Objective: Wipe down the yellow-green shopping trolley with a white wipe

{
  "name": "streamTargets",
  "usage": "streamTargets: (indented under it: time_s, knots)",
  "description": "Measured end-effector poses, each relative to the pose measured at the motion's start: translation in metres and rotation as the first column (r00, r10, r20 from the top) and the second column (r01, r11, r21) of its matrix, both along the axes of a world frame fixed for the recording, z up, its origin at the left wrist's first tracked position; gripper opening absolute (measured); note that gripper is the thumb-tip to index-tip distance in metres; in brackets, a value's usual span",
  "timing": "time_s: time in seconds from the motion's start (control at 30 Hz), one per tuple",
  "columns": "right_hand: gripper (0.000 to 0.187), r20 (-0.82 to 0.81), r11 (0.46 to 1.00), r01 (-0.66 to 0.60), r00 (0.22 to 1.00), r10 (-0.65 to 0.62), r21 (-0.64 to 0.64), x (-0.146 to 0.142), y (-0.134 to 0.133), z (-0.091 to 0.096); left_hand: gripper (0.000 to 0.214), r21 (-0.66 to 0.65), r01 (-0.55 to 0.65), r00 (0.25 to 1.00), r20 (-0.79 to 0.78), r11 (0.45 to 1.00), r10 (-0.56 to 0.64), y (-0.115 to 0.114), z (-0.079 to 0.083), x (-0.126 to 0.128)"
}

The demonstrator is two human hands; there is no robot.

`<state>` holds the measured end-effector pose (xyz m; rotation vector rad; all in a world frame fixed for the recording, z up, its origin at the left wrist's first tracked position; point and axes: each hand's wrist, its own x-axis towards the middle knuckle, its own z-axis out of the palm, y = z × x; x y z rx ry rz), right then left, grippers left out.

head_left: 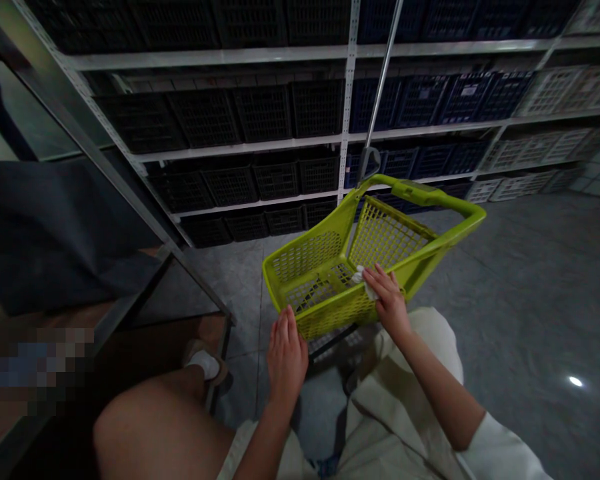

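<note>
- Steel shelving (347, 127) runs across the back, holding rows of black crates (205, 119), navy crates (420, 100) and white crates (550, 90); the frame cuts off the top row.
- Far left, a metal rack upright (75, 143) slants past dark fabric (55, 233), and a pixelated patch (35, 367) hides whatever lies below.
- A bare knee (155, 433) fills the lower edge, beside a foot in a white sock (205, 363), partly hidden behind it.
- The left hand (287, 357) is open and empty, its fingers upright, touching the near outer wall of the basket.
- That lime-green plastic shopping basket (305, 257) sits between both hands above the floor, with a long metal pull handle (380, 73) rising out of frame.
- A grey inset on its rim (423, 188) is too dim to read.
- The right hand (390, 300) is half curled, pressing a white cloth (366, 283) against the basket's inner rim, with the cloth partly hidden under the fingers.
- Grey tiled floor (505, 287) spreads to the right, past a cream sleeve (500, 447).
</note>
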<state>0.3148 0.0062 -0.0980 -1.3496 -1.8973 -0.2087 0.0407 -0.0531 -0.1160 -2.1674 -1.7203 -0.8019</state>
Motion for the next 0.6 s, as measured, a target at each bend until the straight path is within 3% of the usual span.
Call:
streamTargets:
  time_s: [0.3, 0.43, 0.6]
  knots:
    - [0.072, -0.057, 0.991, -0.134, 0.989, 0.133, -0.009, -0.046, 0.005, 0.000, 0.085, 0.019, -0.139, 0.990, -0.008, 0.990, 0.139, -0.004, 0.005, -0.033]
    - [0.076, -0.017, 0.991, -0.126, 0.992, 0.125, -0.055, -0.074, 0.002, 0.007, 0.090, 0.029, -0.232, 0.972, 0.050, 0.972, 0.231, -0.002, 0.018, -0.024]
    - [0.077, 0.159, 0.983, -0.165, 0.972, 0.176, -0.077, -0.092, 0.003, 0.018, 0.087, -0.021, 0.068, 0.995, -0.067, 0.997, -0.069, 0.022, 0.039, 0.004]
